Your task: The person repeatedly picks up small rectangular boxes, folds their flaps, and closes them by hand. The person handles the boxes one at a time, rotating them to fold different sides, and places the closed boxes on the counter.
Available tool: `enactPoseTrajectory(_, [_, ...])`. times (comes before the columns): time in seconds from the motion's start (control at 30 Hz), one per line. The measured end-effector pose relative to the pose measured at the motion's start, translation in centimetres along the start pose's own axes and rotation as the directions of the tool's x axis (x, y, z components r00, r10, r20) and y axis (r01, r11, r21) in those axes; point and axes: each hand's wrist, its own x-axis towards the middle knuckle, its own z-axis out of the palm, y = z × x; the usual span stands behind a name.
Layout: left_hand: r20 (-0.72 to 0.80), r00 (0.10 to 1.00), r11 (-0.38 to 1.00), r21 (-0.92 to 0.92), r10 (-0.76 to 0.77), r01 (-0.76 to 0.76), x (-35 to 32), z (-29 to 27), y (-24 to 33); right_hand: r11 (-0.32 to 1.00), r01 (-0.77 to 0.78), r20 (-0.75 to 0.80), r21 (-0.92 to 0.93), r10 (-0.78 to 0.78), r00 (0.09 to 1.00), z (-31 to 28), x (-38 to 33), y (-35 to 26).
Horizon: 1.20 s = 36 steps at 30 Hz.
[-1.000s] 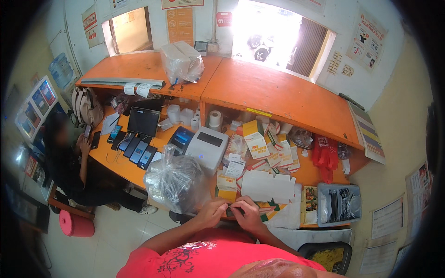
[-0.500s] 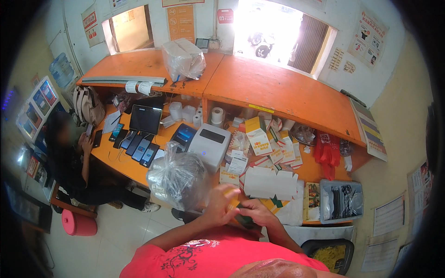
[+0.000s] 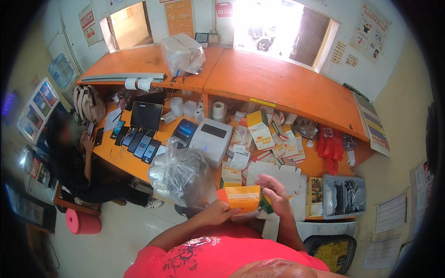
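Left hand and right hand grip orange box beside clear plastic bag.

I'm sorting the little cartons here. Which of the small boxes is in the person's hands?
The orange box, lifted off the desk in front of the red shirt: the left hand pinches its lower left corner, the right hand is at its right end. The other boxes lie on the desk.
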Motion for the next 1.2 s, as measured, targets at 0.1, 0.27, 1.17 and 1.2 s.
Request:
enactPoseTrajectory(0.1, [-0.011, 0.982, 0.927, 0.332, 0.191, -0.177, 1.0, 1.2, -0.5, 0.623, 0.426, 0.175, -0.656, -0.424, 0.889, 1.8, -0.9, -2.6])
enactPoseTrajectory(0.27, [0.000, 0.971, 0.948, 0.216, 0.238, -0.233, 1.5, 2.1, 1.0, 0.511, 0.405, 0.258, -0.758, -0.334, 0.906, 5.8, -1.5, -1.5])
enactPoseTrajectory(1.17, [-0.277, 0.944, 0.982, -0.010, 0.181, -0.191, 0.4, 0.4, 3.8, 0.514, 0.481, -0.022, -0.710, -0.699, 0.714, 6.6, -1.2, 2.3])
enactPoseTrajectory(1.2, [-0.351, 0.913, 0.978, 0.051, 0.208, -0.204, 0.6, -0.2, 4.5, 0.564, 0.493, -0.017, -0.662, -0.669, 0.743, 6.7, -1.4, 2.3])
